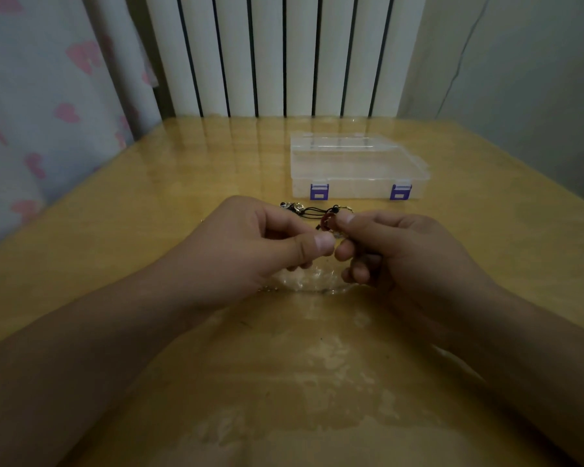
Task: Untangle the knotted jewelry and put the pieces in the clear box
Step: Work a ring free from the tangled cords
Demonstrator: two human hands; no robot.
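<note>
We had both hands raised just above the tabletop (pixel 115 203), meeting near its middle, so the knot sat between our fingertips where we could pick at it. Our left hand (pixel 250 244) pinched one part of the knotted jewelry (pixel 321 215) between thumb and forefinger, the other fingers curled under; our right hand (pixel 395 251) pinched a reddish ring in the same tangle, probably to pull it against the left. The rest of the tangle, black cords and small metal charms, trailed toward eleven o'clock from the hands and seemed to rest on the tabletop, though the dim, blurred view left that uncertain. The clear box (pixel 358 163) lay at twelve o'clock, just beyond the jewelry, its lid down and both purple latches facing us, near enough to reach once pieces came free. We judged the untangling hardly begun and the box not yet opened.
</note>
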